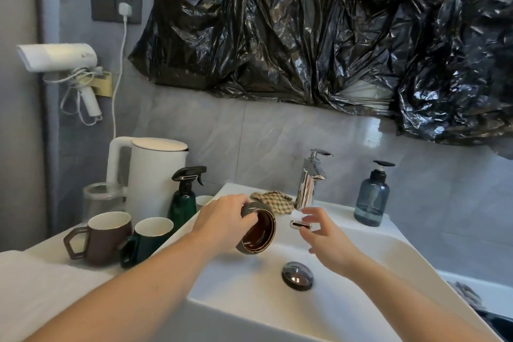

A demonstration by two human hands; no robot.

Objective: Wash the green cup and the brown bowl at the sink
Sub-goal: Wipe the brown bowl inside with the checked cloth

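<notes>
Glazed brown bowl [256, 232] tilted over the sink [361, 244], held in the left hand [222, 216].
Rigid, breakable, likely slick; left grip curls round its rim, right hand [323, 234] spread, holding nothing; green cup [148, 240] waits at nine o'clock on the desk [41, 280].

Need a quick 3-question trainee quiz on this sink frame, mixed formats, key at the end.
1. True or false: the left hand holds the brown bowl tilted over the sink.
2. Where is the green cup?
A. in the basin
B. on the counter beside the brown mug
C. in the right hand
3. Fill in: the checked cloth lies on the sink's rim just left of the ____.

Key:
1. True; its opening faces the camera.
2. B; the right hand is open and holds nothing.
3. Faucet, from which no water is visible.
</notes>
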